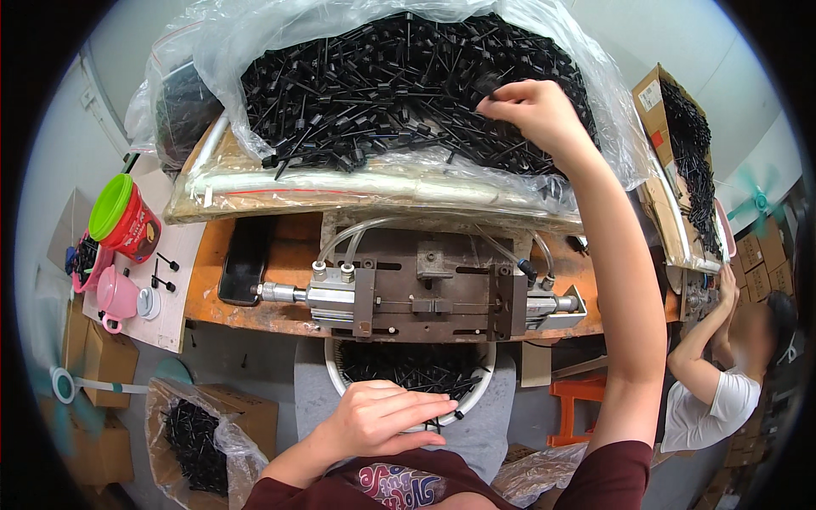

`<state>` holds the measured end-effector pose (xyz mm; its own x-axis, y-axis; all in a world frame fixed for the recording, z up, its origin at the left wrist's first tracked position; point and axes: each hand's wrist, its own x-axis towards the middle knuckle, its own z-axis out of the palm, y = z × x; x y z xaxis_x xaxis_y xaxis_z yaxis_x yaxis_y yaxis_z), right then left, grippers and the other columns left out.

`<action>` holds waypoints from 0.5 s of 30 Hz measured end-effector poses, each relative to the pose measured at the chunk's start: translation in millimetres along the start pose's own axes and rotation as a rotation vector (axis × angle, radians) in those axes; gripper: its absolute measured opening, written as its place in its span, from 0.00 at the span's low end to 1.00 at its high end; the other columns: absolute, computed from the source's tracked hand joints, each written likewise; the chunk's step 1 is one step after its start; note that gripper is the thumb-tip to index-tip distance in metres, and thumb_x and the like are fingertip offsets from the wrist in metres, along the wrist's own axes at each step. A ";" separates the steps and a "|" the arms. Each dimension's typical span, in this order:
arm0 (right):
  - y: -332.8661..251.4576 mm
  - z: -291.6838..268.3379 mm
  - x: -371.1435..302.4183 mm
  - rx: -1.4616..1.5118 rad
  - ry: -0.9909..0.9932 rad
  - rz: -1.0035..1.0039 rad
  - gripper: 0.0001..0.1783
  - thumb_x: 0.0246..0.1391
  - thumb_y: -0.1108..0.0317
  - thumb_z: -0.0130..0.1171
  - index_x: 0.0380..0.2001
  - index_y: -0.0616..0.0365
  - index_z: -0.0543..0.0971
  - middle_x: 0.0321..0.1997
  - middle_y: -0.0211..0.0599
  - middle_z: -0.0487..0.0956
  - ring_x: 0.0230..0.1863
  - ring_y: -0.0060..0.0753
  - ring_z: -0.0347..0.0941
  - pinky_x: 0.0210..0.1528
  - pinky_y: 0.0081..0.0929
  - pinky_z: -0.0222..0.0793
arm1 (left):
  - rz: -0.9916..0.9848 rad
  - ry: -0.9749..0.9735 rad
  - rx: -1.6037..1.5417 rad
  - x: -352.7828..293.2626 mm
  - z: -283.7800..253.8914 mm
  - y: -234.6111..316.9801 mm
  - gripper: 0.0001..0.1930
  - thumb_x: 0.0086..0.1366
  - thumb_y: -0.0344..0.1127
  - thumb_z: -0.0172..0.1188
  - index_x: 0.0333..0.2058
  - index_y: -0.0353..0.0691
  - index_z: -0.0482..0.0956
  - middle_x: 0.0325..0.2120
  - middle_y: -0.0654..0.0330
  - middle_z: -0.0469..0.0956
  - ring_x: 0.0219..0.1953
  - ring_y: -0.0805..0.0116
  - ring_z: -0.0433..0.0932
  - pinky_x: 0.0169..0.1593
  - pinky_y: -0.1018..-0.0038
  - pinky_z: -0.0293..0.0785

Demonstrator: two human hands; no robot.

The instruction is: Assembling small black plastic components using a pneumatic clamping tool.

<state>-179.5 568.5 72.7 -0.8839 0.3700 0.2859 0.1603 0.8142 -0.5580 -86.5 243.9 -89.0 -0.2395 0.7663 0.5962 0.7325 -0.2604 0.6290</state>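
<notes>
My right hand (535,110) reaches over a large heap of black plastic stemmed parts (374,93). Its fingers are pinched around some of these parts, blurred at the fingertips. The heap lies on clear plastic sheeting (586,76). Low in front of me, my left hand (382,418) is held over the near rim of a white basket (486,374), fingers stretched out and thumb apart. More black parts (408,365) lie inside the basket. One black piece (459,415) shows at the left fingertips; whether the hand touches it is unclear. Between the hands stands a metal fixture (431,304) with pneumatic cylinders.
A dark phone-like object (245,262) lies on the orange bench (208,280). At the left stand a red tub (136,223) and a pink cup (115,293). A bagged box of parts (194,442) sits below. On the right, a co-worker (718,382) works beside another heap (687,136).
</notes>
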 end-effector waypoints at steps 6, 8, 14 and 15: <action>15.9 -8.7 -13.9 0.520 0.010 0.088 0.17 0.58 0.58 0.63 0.41 0.61 0.83 0.40 0.32 0.82 0.37 0.19 0.75 0.39 0.18 0.74 | 0.017 0.113 0.076 19.5 -8.4 3.5 0.21 0.54 0.46 0.70 0.42 0.39 0.85 0.40 0.57 0.85 0.26 0.68 0.82 0.29 0.78 0.75; 20.7 -14.0 -14.7 0.558 0.050 0.038 0.17 0.59 0.59 0.63 0.43 0.63 0.81 0.41 0.33 0.81 0.38 0.20 0.75 0.40 0.19 0.75 | 0.027 0.159 0.115 24.7 -8.6 4.4 0.20 0.54 0.44 0.71 0.42 0.38 0.85 0.40 0.56 0.85 0.27 0.68 0.82 0.29 0.78 0.75; 23.4 -20.5 -22.1 0.938 0.222 -0.055 0.12 0.61 0.65 0.61 0.39 0.66 0.80 0.35 0.36 0.80 0.34 0.23 0.76 0.42 0.27 0.81 | -0.038 0.327 0.095 37.0 -7.8 1.4 0.16 0.52 0.27 0.70 0.42 0.37 0.84 0.40 0.54 0.84 0.34 0.63 0.84 0.34 0.75 0.79; 23.9 -21.2 -25.6 0.982 0.216 -0.077 0.12 0.61 0.66 0.60 0.39 0.66 0.80 0.36 0.37 0.80 0.34 0.23 0.76 0.43 0.28 0.81 | -0.076 0.367 0.072 39.7 -7.2 -0.7 0.16 0.53 0.25 0.69 0.42 0.35 0.83 0.40 0.53 0.84 0.36 0.63 0.84 0.36 0.74 0.79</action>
<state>-143.7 587.9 68.6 -0.7628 0.4838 0.4291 -0.4127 0.1466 -0.8990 -101.1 270.3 -62.2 -0.4977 0.5176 0.6960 0.7435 -0.1587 0.6497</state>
